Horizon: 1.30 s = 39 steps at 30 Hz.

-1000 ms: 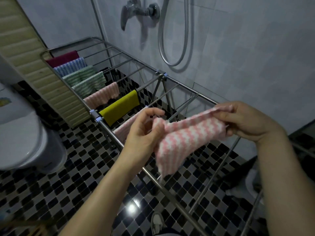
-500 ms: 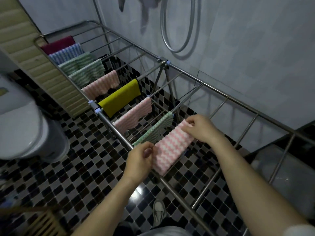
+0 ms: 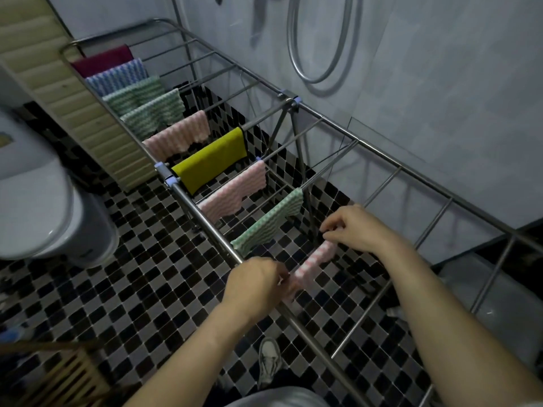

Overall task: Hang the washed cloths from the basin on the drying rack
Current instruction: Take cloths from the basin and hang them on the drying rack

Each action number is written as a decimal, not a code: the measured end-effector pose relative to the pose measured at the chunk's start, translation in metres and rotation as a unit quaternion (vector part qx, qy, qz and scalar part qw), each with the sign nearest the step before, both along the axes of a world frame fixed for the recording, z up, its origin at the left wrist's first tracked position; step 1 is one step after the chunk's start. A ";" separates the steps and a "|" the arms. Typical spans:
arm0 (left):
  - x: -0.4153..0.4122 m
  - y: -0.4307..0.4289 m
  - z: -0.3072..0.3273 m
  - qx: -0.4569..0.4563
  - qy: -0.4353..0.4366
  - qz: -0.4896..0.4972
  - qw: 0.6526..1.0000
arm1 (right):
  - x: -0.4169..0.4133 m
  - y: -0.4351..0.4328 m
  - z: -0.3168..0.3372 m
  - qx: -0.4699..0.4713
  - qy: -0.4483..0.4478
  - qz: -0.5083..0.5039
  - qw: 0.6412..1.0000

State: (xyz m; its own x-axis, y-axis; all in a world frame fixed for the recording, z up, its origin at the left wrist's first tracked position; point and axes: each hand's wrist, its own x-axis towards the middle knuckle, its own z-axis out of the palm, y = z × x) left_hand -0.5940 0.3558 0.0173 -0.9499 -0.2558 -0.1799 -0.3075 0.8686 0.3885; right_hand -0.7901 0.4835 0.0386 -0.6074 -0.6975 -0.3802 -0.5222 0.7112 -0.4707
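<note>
Fingers of left hand [image 3: 255,284] and right hand [image 3: 355,227] pinch opposite ends of pink cloth [image 3: 318,257] across drying rack [image 3: 205,220].

I'm on one head view, close in, looking forward and down along the drying rack [image 3: 411,168].

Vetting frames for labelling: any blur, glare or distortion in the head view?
Head view: dim, bluish light, no strong glare; wide-angle lens bows the steel drying rack; motion blur smears the left hand and the pink-and-white striped cloth that both hands pinch; the right hand is sharper; the white toilet at the left edge is soft.
</note>
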 end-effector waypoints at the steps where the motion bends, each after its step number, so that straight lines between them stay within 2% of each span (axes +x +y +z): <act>1: -0.001 0.002 0.000 0.000 -0.008 -0.006 1.000 | 0.000 0.001 0.000 0.003 -0.007 0.003 1.000; 5: -0.002 0.006 0.000 -0.011 -0.015 -0.016 1.000 | 0.001 0.002 0.000 0.007 0.001 0.003 1.000; 14: -0.002 0.003 -0.001 0.004 -0.004 -0.027 1.000 | 0.007 0.002 0.003 0.036 0.083 0.013 0.996; 18: 0.000 0.003 0.000 -0.009 -0.001 -0.011 1.000 | 0.008 -0.003 0.015 0.067 0.071 0.046 0.994; 21: -0.001 0.001 0.003 0.010 -0.029 -0.008 1.000 | 0.015 -0.011 0.018 0.104 0.044 0.099 0.989; 23: -0.004 0.000 0.005 0.018 -0.047 -0.011 0.999 | 0.020 -0.015 0.017 0.120 0.055 0.120 0.984; 27: -0.004 -0.001 0.006 0.022 -0.042 -0.020 0.999 | 0.025 -0.021 0.018 0.136 0.084 0.124 0.979; 31: -0.003 -0.003 0.005 0.062 -0.034 -0.020 0.997 | 0.021 -0.028 0.021 0.171 0.069 0.144 0.972; 34: 0.002 -0.008 0.004 0.106 0.013 -0.005 0.994 | 0.020 -0.042 0.032 0.112 0.043 0.125 0.985; 36: 0.009 -0.016 0.009 0.162 0.056 0.040 0.984 | 0.024 -0.059 0.041 0.046 0.038 0.112 0.992; 39: 0.024 -0.033 0.020 0.265 0.124 0.143 0.946 | 0.037 -0.090 0.052 -0.028 0.030 0.132 0.990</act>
State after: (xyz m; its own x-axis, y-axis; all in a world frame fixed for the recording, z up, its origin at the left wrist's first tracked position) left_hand -0.5701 0.3233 0.0370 -0.8853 -0.4452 -0.1345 -0.3421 0.4274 0.8369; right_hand -0.7531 0.3939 0.0909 -0.4216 -0.8540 -0.3050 -0.7143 0.5199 -0.4684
